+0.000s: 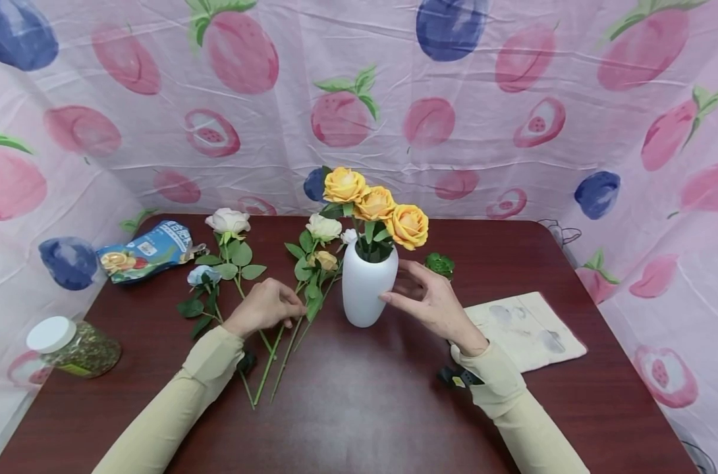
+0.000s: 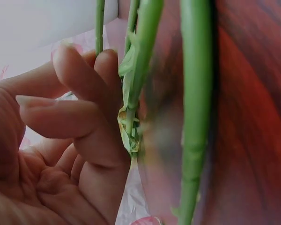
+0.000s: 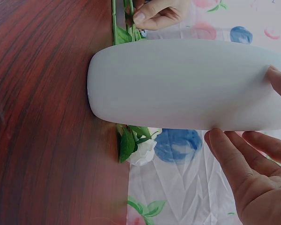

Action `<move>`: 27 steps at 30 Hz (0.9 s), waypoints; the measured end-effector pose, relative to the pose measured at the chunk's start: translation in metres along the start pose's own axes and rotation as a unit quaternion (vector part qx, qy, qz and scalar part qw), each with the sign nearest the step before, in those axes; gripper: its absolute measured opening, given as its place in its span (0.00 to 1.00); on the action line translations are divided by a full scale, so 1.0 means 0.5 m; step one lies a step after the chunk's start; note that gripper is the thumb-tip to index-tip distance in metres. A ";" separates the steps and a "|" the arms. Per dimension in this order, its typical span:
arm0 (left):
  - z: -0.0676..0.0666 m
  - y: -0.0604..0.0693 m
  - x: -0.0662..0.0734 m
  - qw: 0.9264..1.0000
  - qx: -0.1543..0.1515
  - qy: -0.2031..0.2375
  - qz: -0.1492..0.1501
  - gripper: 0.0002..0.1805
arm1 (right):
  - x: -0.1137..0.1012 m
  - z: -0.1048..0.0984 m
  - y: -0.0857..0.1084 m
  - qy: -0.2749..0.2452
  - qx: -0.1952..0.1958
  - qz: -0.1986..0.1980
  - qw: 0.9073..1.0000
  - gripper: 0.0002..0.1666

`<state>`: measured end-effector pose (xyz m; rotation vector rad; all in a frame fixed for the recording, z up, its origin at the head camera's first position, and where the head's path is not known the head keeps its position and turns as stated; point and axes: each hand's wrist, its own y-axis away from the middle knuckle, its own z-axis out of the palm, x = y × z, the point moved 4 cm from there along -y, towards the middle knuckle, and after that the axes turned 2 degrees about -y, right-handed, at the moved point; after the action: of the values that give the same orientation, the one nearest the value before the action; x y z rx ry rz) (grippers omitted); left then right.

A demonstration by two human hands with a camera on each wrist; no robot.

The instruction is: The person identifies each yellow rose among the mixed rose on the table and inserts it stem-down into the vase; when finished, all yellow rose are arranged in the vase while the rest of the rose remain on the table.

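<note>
A white vase (image 1: 365, 293) stands upright on the table, with several orange-yellow roses (image 1: 375, 203) in its mouth. My right hand (image 1: 435, 304) holds the vase from the right, thumb on the near side and fingers round the far side. To the left of the vase, my left hand (image 1: 265, 307) pinches a green rose stem (image 2: 99, 28) between curled fingers; which bloom it belongs to I cannot tell. Beside that hand lie a cream rose (image 1: 323, 228), a small yellow rose (image 1: 325, 261), a white rose (image 1: 227, 222) and a blue rose (image 1: 203, 275), stems toward me.
On the left are a blue snack pouch (image 1: 151, 251) and a jar with a white lid (image 1: 74, 345). A small green plant (image 1: 439, 264) sits behind my right hand. A cream patterned cloth (image 1: 527, 329) lies to the right. Fruit-print fabric (image 1: 383, 79) hangs behind the table.
</note>
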<state>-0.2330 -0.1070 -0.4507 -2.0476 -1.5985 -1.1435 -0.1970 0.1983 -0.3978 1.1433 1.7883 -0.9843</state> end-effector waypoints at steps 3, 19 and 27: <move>-0.001 0.001 0.001 1.000 0.002 0.003 -0.001 0.05 | 0.000 0.000 0.000 0.001 -0.001 0.000 1.000 0.35; -0.027 0.023 0.018 0.999 0.041 0.025 0.015 0.07 | -0.001 0.000 0.000 -0.001 -0.001 0.000 1.000 0.34; -0.036 0.024 0.027 0.997 0.064 0.025 0.022 0.10 | -0.001 0.001 0.000 -0.005 -0.001 0.001 1.000 0.35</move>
<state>-0.2286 -0.1139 -0.4265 -1.9483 -1.5518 -1.0416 -0.1966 0.1977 -0.3977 1.1370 1.7806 -0.9841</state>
